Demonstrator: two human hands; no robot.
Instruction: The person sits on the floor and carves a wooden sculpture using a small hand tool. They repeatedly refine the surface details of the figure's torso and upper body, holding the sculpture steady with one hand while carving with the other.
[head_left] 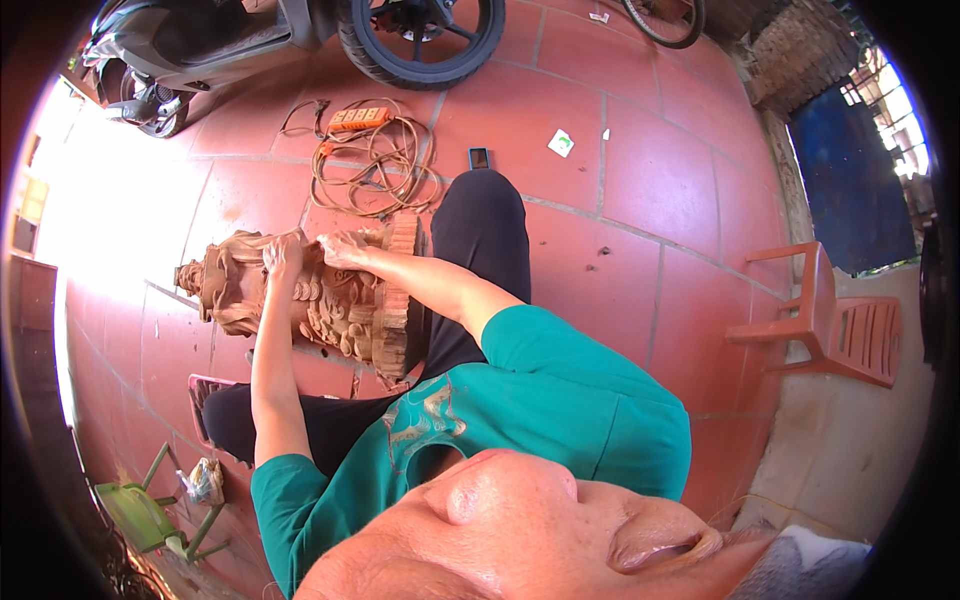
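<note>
A brown carved wooden statue (345, 315) lies on its side on the floor in front of me, its broad, ridged base (398, 320) to the right, by my leg. My left hand (283, 255) rests on the far upper part of the carving, its fingers curled over the wood. Close to its right, my right hand (343, 250) is closed against the same far side. Whatever its fingers may hold is too small to make out. The underside of the statue is hidden.
Beyond the statue lie a coiled brown cord (372, 180) with an orange power strip (358, 119) and a small phone-like device (480, 158). A motorbike (230, 60) stands at the back. A reddish plastic chair (830, 315) is at right, a green stool (140, 515) lower left.
</note>
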